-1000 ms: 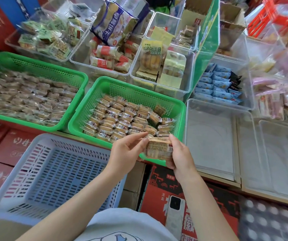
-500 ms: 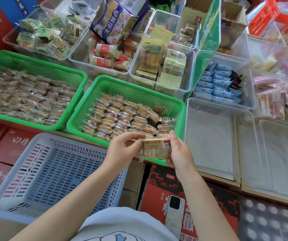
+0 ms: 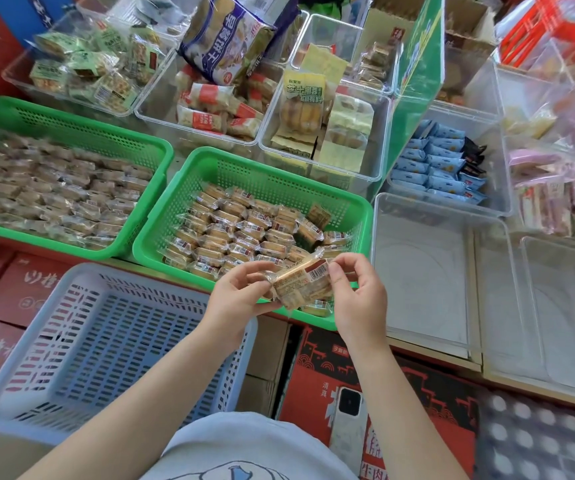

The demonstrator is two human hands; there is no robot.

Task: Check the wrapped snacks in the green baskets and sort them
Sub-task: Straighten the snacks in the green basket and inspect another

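Observation:
A wrapped snack (image 3: 301,285), a pale cake in clear film with a barcode label, is held tilted between both hands above the front rim of the middle green basket (image 3: 362,216). My left hand (image 3: 241,296) pinches its left end. My right hand (image 3: 357,296) pinches its right end, thumb by the barcode. Rows of the same wrapped snacks (image 3: 241,233) fill that basket. The left green basket (image 3: 140,133) holds several more wrapped snacks (image 3: 54,192).
An empty pale blue basket (image 3: 99,344) sits in front at the left. Empty clear bins (image 3: 421,271) stand to the right. Clear bins of other packaged snacks (image 3: 320,119) line the back. A white phone (image 3: 348,427) lies on red cartons near my body.
The snack has been turned in my hands: its barcode end now tilts up to the right. Both hands stay at the basket's front rim.

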